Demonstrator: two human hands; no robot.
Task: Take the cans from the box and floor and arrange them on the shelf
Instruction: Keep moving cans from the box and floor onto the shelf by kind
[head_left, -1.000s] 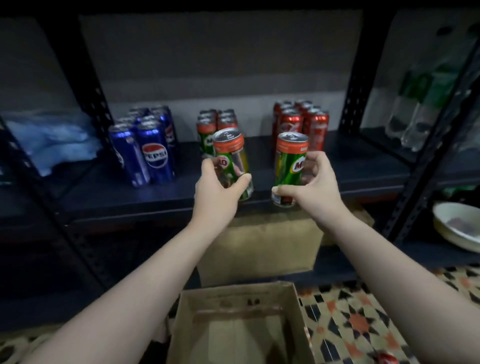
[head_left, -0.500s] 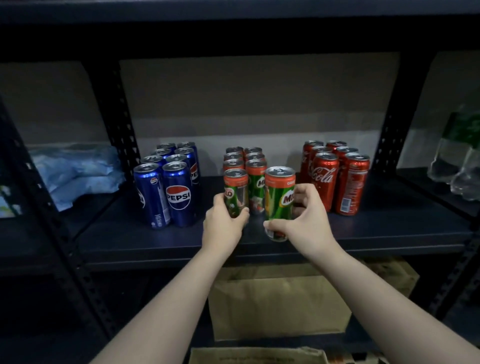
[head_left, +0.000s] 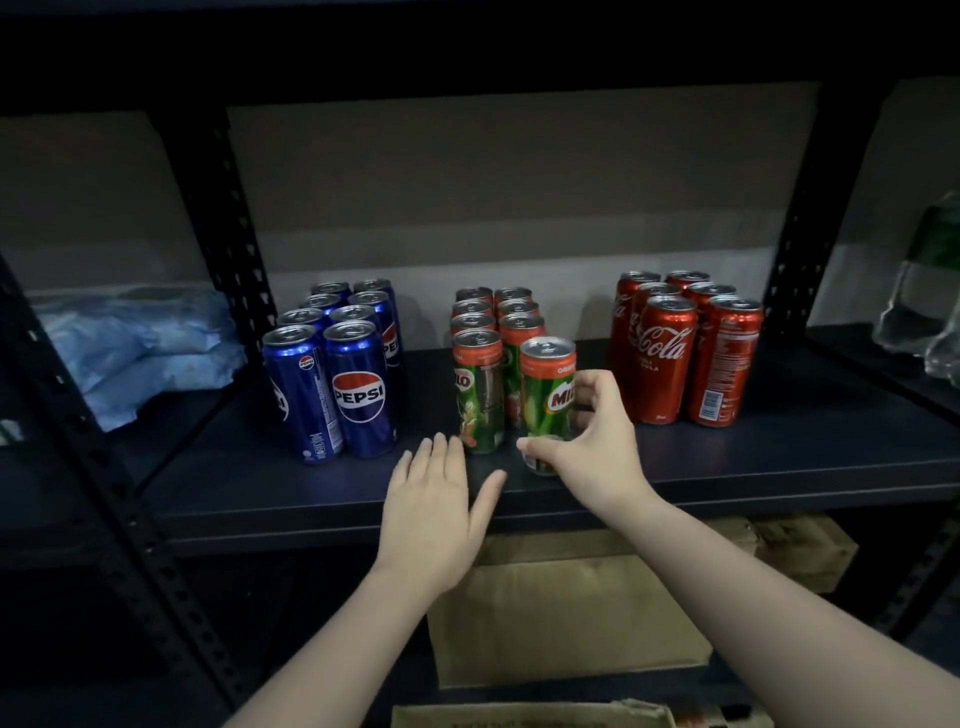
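right hand (head_left: 592, 447) at centre frame grips a milo can (head_left: 548, 400), thumb low across the front, fingers curled round the far side, the can upright on the shelf (head_left: 779, 462) at the front of the milo group (head_left: 493, 322), just right of the front-left milo (head_left: 478, 389). whether its base is fully down i cannot tell. left hand (head_left: 431, 499) is lower centre, flat and spread, fingers straight, holding nothing, its fingertips (head_left: 441, 441) just short of that front-left can. pepsi cans (head_left: 337, 364) stand in two rows left of centre, cola cans (head_left: 685, 343) right of centre, each group well apart from the milos. blue packets (head_left: 135, 343) lie at the left edge, clear bottles (head_left: 924, 301) at the right edge. below the shelf sits a brown box (head_left: 561, 618), and another box rim (head_left: 571, 714) shows at the bottom edge.
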